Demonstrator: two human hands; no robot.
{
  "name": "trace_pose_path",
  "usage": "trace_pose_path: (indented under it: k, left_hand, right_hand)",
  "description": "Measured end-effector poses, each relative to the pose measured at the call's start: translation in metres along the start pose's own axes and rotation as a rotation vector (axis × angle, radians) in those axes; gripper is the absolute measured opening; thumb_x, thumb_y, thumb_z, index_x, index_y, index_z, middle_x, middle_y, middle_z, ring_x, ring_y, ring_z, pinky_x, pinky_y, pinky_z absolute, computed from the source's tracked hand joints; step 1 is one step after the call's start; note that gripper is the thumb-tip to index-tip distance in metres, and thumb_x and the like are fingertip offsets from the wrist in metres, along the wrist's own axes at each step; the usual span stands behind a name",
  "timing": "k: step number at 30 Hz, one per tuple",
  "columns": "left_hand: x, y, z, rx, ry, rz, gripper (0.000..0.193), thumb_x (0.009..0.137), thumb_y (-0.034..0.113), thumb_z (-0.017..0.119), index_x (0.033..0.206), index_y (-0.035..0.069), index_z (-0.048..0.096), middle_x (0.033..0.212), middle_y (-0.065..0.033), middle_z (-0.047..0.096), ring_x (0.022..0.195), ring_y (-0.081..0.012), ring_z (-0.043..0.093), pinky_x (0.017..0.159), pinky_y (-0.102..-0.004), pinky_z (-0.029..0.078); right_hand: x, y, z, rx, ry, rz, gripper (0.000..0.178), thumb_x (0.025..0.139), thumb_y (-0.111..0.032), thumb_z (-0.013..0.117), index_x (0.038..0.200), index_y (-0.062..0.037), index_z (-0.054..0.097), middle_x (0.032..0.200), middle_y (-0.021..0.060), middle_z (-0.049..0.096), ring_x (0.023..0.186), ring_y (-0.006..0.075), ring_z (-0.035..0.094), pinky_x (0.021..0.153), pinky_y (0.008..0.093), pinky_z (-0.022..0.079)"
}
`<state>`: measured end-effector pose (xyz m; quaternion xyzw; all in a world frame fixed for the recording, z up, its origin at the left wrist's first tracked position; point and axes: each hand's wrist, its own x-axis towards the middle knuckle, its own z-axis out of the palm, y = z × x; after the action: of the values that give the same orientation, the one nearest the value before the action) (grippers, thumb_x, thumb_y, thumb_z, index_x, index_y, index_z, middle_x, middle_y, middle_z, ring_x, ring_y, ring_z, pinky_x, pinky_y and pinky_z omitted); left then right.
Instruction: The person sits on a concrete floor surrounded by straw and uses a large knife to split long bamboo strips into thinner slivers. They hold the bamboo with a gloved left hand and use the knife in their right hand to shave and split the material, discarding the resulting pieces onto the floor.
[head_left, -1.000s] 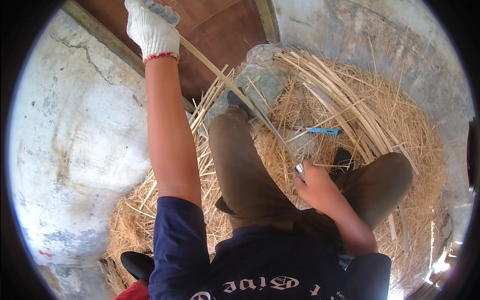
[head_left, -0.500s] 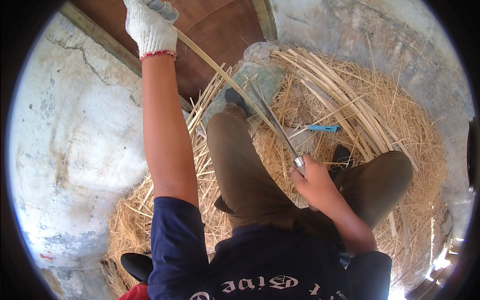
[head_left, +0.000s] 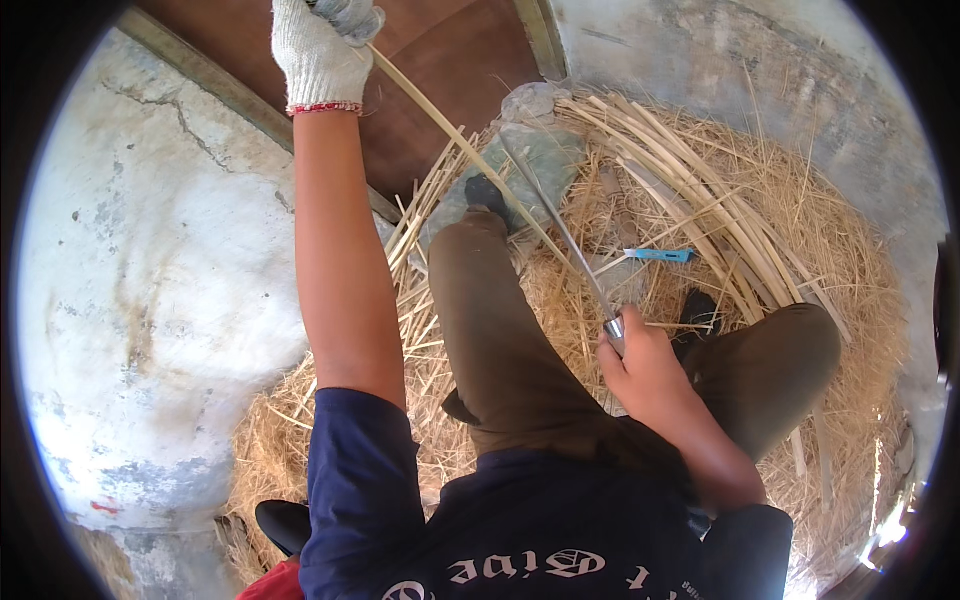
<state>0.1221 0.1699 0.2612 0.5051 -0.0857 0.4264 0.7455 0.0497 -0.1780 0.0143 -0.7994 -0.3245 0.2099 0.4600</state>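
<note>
My left hand [head_left: 322,55], in a white knit glove with a red cuff edge, reaches far forward at the top of the view. Its fingers are closed round a long pale bamboo strip [head_left: 450,130], which slants down toward my right hand. My bare right hand [head_left: 645,360] is wrapped round the handle of a long, narrow knife [head_left: 555,215] with a metal collar. The blade points forward and left, just right of the strip, over my lower leg. Whether blade and strip touch, I cannot tell. The glove's fingertips are partly cut off by the upper edge.
Shavings [head_left: 840,250] cover the floor around my legs. A bundle of split strips [head_left: 700,190] lies at the right, near a blue utility knife [head_left: 658,255]. Beyond my foot lies a greenish stone slab [head_left: 550,150]. Cracked walls [head_left: 170,250] and a brown door [head_left: 450,60] stand close.
The whole view has shifted slightly, moving the scene to the right. Both hands keep their hold, with the strip and the knife in nearly the same positions.
</note>
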Motion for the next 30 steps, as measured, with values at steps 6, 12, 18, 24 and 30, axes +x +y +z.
trace_pose_path:
  k: [6,12,18,24,30]
  left_hand:
    - [-0.007,0.008,0.011,0.025,0.047,0.058,0.052,0.106,0.059,0.048,0.068,0.025,0.040,0.056,0.0085,0.029,0.045,-0.0103,0.026,0.042,-0.0282,0.019]
    - [-0.003,0.004,-0.006,0.011,-0.014,0.061,0.051,0.106,0.058,0.049,0.069,0.025,0.039,0.057,0.0090,0.029,0.045,-0.0104,0.026,0.043,-0.0288,0.019]
    - [-0.011,0.004,0.007,0.028,0.142,0.083,0.051,0.104,0.060,0.051,0.068,0.026,0.039,0.055,0.0095,0.027,0.044,-0.0099,0.025,0.042,-0.0290,0.018]
    - [-0.005,0.008,-0.004,0.035,-0.038,0.088,0.051,0.104,0.060,0.052,0.068,0.026,0.040,0.054,0.0093,0.027,0.043,-0.0101,0.026,0.041,-0.0288,0.017]
    - [0.000,-0.002,0.006,0.038,0.001,0.079,0.053,0.104,0.060,0.051,0.066,0.026,0.038,0.053,0.0089,0.027,0.042,-0.0113,0.026,0.041,-0.0297,0.018]
  right_hand:
    - [0.001,0.001,-0.002,-0.008,0.007,0.052,0.025,0.094,-0.012,0.062,0.100,0.0107,0.053,0.075,0.0294,0.065,0.074,0.0482,0.067,0.067,0.0527,0.052]
    - [-0.005,0.009,0.002,-0.029,-0.056,0.072,0.026,0.094,-0.013,0.062,0.099,0.0098,0.053,0.076,0.0287,0.066,0.075,0.0481,0.067,0.068,0.0534,0.052]
    - [-0.011,-0.001,-0.001,-0.034,0.043,0.067,0.025,0.092,-0.014,0.062,0.099,0.0079,0.054,0.076,0.0284,0.066,0.076,0.0484,0.067,0.069,0.0538,0.052]
    - [-0.010,0.023,0.013,-0.124,0.010,0.060,0.024,0.091,-0.014,0.061,0.100,0.0064,0.053,0.073,0.0273,0.065,0.074,0.0486,0.067,0.068,0.0539,0.052]
    - [-0.013,0.016,0.014,-0.056,0.133,0.027,0.026,0.090,-0.015,0.063,0.100,0.0071,0.054,0.074,0.0280,0.065,0.074,0.0488,0.067,0.068,0.0531,0.052]
